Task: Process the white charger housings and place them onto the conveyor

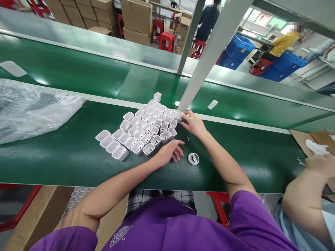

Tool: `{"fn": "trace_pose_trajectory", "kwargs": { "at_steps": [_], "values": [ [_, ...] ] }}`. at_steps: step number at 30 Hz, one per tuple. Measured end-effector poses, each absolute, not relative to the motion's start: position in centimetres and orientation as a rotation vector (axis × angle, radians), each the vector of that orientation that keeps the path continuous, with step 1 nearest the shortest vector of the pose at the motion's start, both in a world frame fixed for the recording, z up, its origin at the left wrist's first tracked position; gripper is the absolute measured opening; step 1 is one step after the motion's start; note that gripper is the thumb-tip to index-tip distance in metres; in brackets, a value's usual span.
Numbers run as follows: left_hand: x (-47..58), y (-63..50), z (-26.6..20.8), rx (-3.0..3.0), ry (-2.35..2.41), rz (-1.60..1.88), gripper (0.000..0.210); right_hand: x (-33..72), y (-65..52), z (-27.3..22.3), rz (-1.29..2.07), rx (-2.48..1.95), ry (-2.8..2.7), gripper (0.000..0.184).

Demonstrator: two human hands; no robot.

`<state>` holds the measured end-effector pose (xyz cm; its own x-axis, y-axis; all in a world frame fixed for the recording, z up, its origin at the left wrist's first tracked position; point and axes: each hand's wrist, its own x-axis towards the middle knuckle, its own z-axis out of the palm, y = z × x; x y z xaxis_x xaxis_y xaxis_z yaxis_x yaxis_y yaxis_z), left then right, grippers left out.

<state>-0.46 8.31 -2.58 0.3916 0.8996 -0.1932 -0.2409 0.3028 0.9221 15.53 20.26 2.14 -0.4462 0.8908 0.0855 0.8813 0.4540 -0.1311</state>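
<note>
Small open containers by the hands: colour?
White containers, best seen in the head view.

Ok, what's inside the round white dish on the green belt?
Inside the round white dish, near the left hand, a pale elongated piece shows; can't tell if it's loose or built in. Whatever is beneath that piece is covered.

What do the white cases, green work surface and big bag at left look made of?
White cases: probably moulded plastic, satin finish, judging by the thin, even walls and rounded corners.
Green work surface: smooth, semi-gloss, perhaps PVC or rubber sheeting; it shows soft reflections, but the look leaves the exact material open.
Bag: apparently clear plastic film, glossy, with see-through wrinkles and bright highlights.
</note>
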Motion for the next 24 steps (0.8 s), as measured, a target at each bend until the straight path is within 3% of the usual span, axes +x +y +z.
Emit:
{"fn": "trace_pose_trajectory", "kwargs": {
  "at_steps": [4, 7, 10, 14, 19, 24],
  "values": [
    [-0.6, 8.1, -2.6, 1.046, 0.86, 0.844, 0.055, 18.0, 18.8, 0.5, 0.391, -1.43, -2.166, 0.012],
    [-0.5, 7.8, -2.7, 1.077, 0.893, 0.853, 0.05, 19.4, 16.7, 0.1, 0.892, -1.27, -1.721, 0.027],
    [-0.2, 7.5, -2.8, 1.061, 0.927, 0.909, 0.061, 19.2, 14.5, -0.4, 1.356, -1.142, -1.392, 0.043],
    [-0.1, 7.1, -3.0, 1.19, 0.999, 0.987, 0.056, 17.4, 12.3, -0.7, 1.683, -0.994, -1.301, 0.042],
    [-1.2, 7.2, -2.1, 1.486, 1.096, 1.188, 0.059, 17.7, 12.0, -0.5, 1.693, -0.958, -1.489, 0.034],
    [-2.4, 8.3, -1.6, 1.587, 0.98, 1.289, 0.046, 20.5, 14.2, -1.6, 0.968, -1.291, -1.904, 0.021]
  ]
}}
